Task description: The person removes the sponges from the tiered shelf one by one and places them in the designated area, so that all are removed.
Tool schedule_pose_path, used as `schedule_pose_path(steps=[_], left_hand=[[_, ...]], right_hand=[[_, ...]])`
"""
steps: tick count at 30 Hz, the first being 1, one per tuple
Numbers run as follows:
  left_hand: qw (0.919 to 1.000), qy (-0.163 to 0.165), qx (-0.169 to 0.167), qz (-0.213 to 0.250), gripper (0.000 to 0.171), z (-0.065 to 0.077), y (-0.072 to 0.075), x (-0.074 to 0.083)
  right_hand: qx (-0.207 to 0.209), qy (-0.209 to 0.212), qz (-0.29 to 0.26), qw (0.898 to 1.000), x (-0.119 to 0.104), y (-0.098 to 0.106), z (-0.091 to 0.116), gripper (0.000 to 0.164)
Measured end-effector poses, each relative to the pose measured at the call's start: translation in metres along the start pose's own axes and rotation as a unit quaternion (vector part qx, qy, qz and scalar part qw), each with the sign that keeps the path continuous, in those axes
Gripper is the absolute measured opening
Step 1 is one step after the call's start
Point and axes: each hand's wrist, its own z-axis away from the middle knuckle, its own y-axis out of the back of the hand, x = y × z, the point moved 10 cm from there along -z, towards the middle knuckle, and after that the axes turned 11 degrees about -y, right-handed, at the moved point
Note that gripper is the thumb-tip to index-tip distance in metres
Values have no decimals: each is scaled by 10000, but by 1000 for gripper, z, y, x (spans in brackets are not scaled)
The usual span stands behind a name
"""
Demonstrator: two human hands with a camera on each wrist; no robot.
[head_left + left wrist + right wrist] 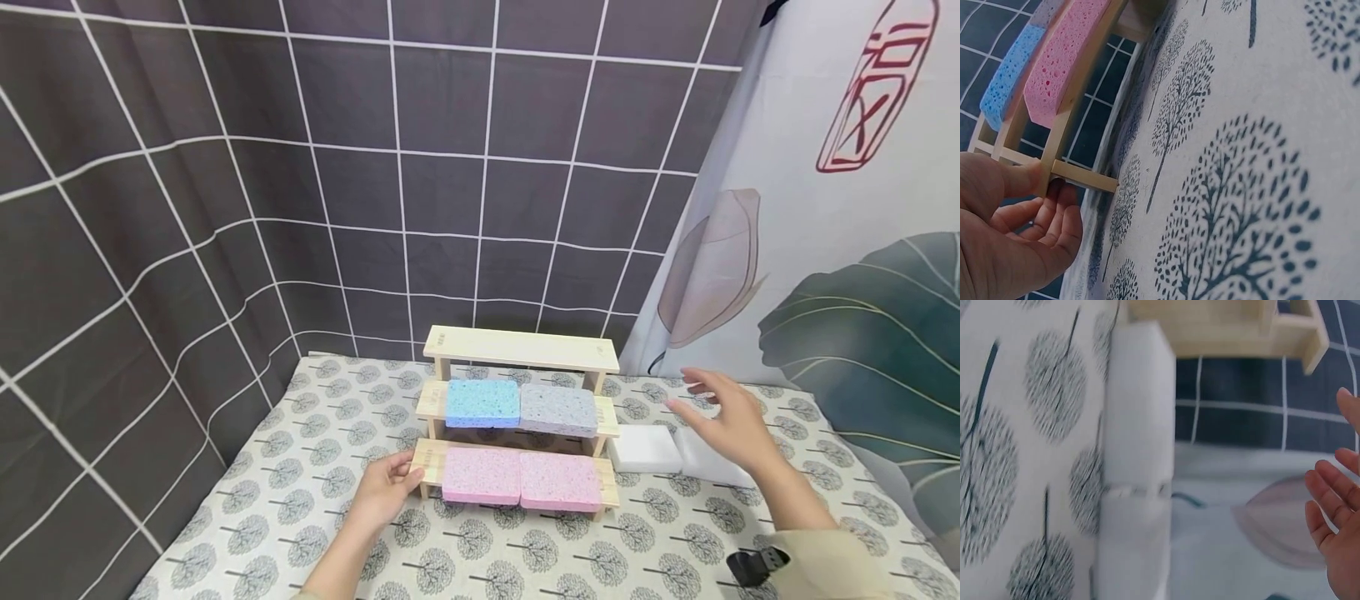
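Note:
A three-tier wooden stand point(521, 348) is on the table, its lowest step pinched at the left end by my left hand point(380, 493). In the left wrist view, the thumb of that left hand point(1019, 228) lies on the step and the fingers curl beneath it. Two pink sponges point(482, 475) lie side by side on the lowest step. On the middle step sit a blue sponge point(482, 402) and a grey sponge point(558, 408). My right hand point(735, 425) hovers, fingers spread and holding nothing, above two white blocks point(647, 448) right of the stand.
A tree-print cloth point(315, 483) covers the table. Behind stands a dark curtain point(442, 196) with white grid lines, and at the right a white cloth point(795, 167) with leaf prints. A small black device point(753, 567) is by the right sleeve.

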Motion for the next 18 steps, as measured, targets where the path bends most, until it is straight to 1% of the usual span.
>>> schedule_pose_path(steps=[4, 9, 12, 18], left_hand=[[10000, -27, 12, 21, 47, 0, 0, -1], [10000, -27, 24, -5, 46, 0, 0, -1], [10000, -12, 13, 22, 47, 1, 0, -1], [10000, 51, -20, 11, 47, 1, -1, -1]], right_hand=[[-130, 205, -139, 9996, -24, -8, -2, 52], [-418, 280, -296, 9983, -47, -21, -2, 53], [-502, 380, -291, 9976, -57, -29, -1, 53], [-511, 617, -350, 9962, -72, -42, -1, 52]])
